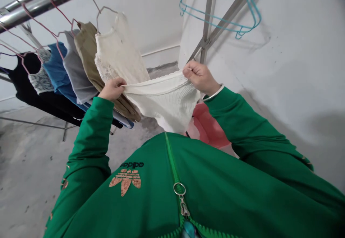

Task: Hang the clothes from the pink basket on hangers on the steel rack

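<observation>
Head view. Both hands are closed and clamped on the hem of a white knit top [161, 103], well apart: the left hand [112, 89] at centre left of the frame, the right hand [201, 77] at centre right. The top is at frame centre, below a wire hanger [106, 17] (the upper lace part appears to be the same piece, though the view does not settle this).

Good practice: pinch the hem at two widely spaced points, which spreads the knit and lifts it off the concrete floor [32, 166].

At upper left, a steel rail [40, 1] carries an olive top [88, 58], grey top [77, 73], blue top [55, 64] and black top [27, 83]. Teal hangers [223, 15] hang at upper right. A pink object [207, 125] lies below the right hand.

Markings: the green jacket [215, 180] reads "adidas" [132, 164], inverted, above a sequinned trefoil [125, 182].
</observation>
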Demonstrator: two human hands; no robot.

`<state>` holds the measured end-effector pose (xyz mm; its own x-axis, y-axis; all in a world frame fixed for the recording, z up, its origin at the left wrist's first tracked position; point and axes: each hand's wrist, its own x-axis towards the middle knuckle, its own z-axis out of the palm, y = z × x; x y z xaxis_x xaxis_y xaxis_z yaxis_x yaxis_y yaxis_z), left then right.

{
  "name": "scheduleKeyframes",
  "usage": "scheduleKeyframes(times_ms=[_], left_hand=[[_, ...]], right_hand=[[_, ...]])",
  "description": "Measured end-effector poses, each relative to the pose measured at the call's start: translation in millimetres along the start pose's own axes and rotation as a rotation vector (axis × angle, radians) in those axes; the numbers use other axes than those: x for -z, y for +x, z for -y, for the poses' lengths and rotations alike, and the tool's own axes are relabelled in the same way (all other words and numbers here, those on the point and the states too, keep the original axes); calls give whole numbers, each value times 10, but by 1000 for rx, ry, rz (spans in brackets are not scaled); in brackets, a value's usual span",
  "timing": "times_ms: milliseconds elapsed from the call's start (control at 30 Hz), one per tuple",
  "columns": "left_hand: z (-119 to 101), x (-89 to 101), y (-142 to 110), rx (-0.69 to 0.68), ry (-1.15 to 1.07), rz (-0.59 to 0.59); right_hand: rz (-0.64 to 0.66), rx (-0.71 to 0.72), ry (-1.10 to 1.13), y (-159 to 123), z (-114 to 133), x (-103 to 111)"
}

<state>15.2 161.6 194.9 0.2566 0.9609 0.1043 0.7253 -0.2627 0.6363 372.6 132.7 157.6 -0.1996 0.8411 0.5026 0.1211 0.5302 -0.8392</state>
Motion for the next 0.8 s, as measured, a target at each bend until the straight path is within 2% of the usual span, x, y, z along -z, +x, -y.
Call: scheduleKeyframes(times_ms=[100,167,200,267,333,433,500,567,633,700,800], left_hand=[[34,-231,25,177,-338,-72],[28,-374,76,271,-473,-160],[22,-434,109,283,-488,-207],[-5,-527,167,239,-418,-294],[-67,-576,186,163,-238,-319],[-190,-587,120,82,105,-316],[-235,-584,62,118,138,-369],[-244,-599,37,252,-162,-381],[-253,-643,47,336,-452,-331],[-280,-714,62,367,-594,-266],[-325,-845,46,425,-691,-153]], right_hand=[[138,-37,-4,9,46,76],[132,-63,-13,3,27,109],[81,-70,-24,-1,9,115],[-75,-72,-63,-16,-20,103],[-209,-73,-118,-45,-12,70],[-259,-115,-143,-136,69,21],[-239,-168,-98,-227,102,0],[-178,-223,-72,-325,69,-10],[-56,-296,-94,-415,-30,-13],[104,-387,-159,-477,-160,-10],[287,-466,-232,-446,-313,49]])
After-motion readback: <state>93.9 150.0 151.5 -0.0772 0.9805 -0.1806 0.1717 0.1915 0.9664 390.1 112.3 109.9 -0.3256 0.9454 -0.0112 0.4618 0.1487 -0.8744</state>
